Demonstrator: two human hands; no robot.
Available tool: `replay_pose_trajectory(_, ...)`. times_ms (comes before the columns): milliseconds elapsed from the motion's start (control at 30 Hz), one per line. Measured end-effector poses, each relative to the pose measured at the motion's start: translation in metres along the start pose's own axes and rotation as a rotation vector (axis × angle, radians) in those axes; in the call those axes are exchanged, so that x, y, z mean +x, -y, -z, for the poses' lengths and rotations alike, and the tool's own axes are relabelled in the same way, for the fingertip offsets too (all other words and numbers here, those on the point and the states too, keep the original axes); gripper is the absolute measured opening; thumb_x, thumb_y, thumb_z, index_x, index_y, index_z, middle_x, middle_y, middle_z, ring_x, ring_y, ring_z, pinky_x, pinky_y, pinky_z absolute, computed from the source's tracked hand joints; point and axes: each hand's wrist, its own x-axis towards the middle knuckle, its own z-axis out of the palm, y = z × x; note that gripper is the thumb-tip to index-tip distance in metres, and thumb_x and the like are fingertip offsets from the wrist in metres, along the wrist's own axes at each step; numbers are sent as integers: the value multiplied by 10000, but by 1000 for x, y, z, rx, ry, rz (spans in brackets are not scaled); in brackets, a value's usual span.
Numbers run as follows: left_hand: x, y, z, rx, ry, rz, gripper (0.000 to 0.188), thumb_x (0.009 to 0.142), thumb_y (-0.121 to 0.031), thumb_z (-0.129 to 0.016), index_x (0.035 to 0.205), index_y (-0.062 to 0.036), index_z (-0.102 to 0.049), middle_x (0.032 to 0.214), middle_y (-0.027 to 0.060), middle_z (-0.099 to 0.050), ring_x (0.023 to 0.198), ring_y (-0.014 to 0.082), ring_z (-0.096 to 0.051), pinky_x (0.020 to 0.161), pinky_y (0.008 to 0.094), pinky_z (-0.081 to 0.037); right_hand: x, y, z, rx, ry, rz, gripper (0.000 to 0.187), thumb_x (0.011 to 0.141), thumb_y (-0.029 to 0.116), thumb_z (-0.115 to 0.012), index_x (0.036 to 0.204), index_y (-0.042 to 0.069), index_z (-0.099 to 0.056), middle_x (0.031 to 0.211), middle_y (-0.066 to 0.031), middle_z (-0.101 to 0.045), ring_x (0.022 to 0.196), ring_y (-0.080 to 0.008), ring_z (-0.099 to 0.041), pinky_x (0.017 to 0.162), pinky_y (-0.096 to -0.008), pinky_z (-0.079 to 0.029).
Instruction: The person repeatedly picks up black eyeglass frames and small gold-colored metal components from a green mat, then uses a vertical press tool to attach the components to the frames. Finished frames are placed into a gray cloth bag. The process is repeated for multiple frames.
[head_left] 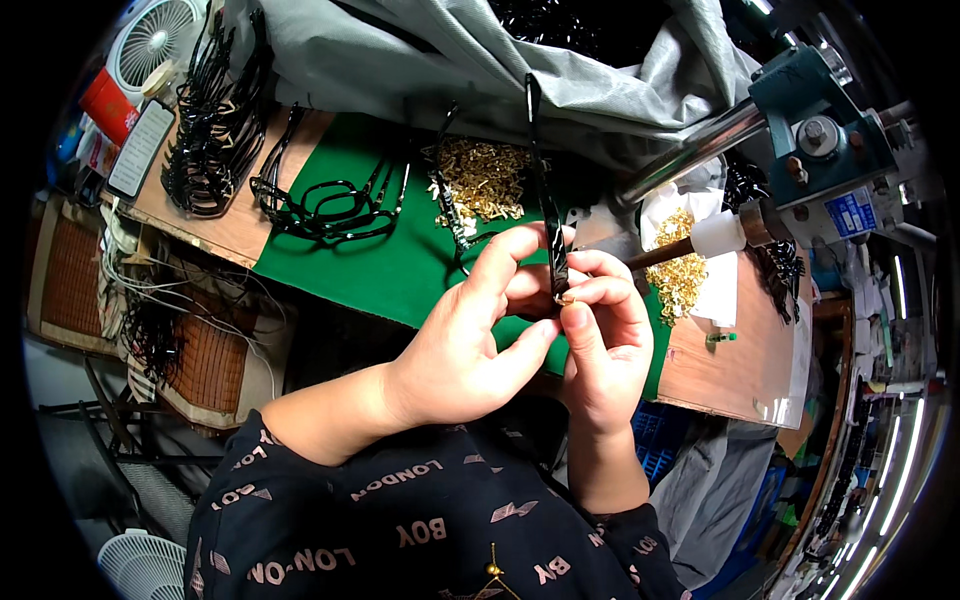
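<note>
A black eyeglass frame (549, 225) is in my hands, its long temple pointing away from me. My left hand (470, 340) is closed around the frame, fingers behind it and thumb reaching toward the temple's near end. My right hand (608, 340) pinches a tiny gold metal piece (566, 298) between thumb and forefinger, against that near end. Whether the piece is fixed to the frame cannot be made out. The frame's front is mostly hidden by my fingers. Behind my hands, a pile of small gold parts (485, 180) lies on the green mat (345, 270).
Several black eyeglass frames (335, 212) lie on the mat's left, beside a dense stack of black frames (205, 130). A green bench machine (815, 130) with a metal rod reaches in from the right, near another gold parts pile (680, 272). Grey cloth (420, 60) drapes behind.
</note>
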Motion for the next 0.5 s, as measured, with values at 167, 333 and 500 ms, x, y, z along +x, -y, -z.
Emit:
replay_pose_trajectory(167, -2, 2, 0, -197, -3, 122, 464, 887, -7, -545, 1294, -34, -323, 1136, 115, -564, 1056, 153, -547, 900, 284, -435, -2, 0, 3, -31, 49, 36, 100, 823, 30, -642, 913, 29, -600, 1157, -122, -490, 997, -157, -531, 871, -291, -417)
replay_pose_trajectory(333, 4, -2, -9, -313, -85, 136, 291, 921, -39, -517, 1197, 12, -443, 872, 60, -643, 824, 65, -582, 726, 197, -452, -5, 6, 4, -778, -71, 535, 245, 696, 6, -703, 937, 43, -681, 1065, -130, -586, 978, -298, -533, 849, -365, -434)
replay_pose_trajectory(500, 5, -2, -10, -199, -95, 164, 315, 921, -28, -507, 1225, 18, -440, 850, 50, -639, 813, 59, -581, 698, 194, -452, -7, 7, 6, -840, -76, 551, 280, 683, -23, -691, 959, 24, -679, 1058, -129, -594, 977, -293, -532, 842, -355, -447)
